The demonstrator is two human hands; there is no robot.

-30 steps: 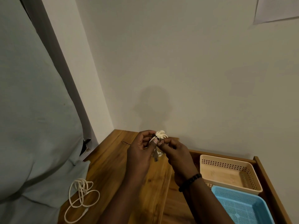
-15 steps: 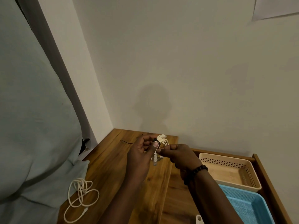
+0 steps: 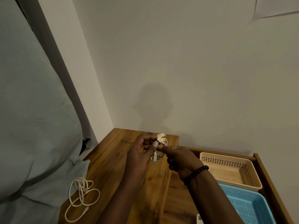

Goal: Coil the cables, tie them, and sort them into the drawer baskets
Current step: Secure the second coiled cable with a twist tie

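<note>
Both hands are raised side by side, forearms reaching forward. The left hand (image 3: 140,153) curls its fingers and pinches with thumb extended up. The right hand (image 3: 181,157) pinches at its fingertips, knuckles upward.

- Table (image 3: 113,167): wood with visible grain, smooth, faint sheen.
- Beige basket (image 3: 249,185): matt plastic, walls perforated.
- Blue basket (image 3: 258,206): plastic, fine mesh floor, slightly glossy rim.
- Drawer (image 3: 267,178) frame: same brown wood, smooth.
- Loose cable (image 3: 80,198): cream cord, matt, seemingly braided.
- Coiled cable (image 3: 162,140): pale cord, matt, with a whitish plastic plug (image 3: 154,159).
- Bracelet (image 3: 195,173): dark beads, dull gloss.
- Sheet (image 3: 32,126): grey-green cloth, soft, creased.
- Wall (image 3: 194,70): painted, matt.
</note>
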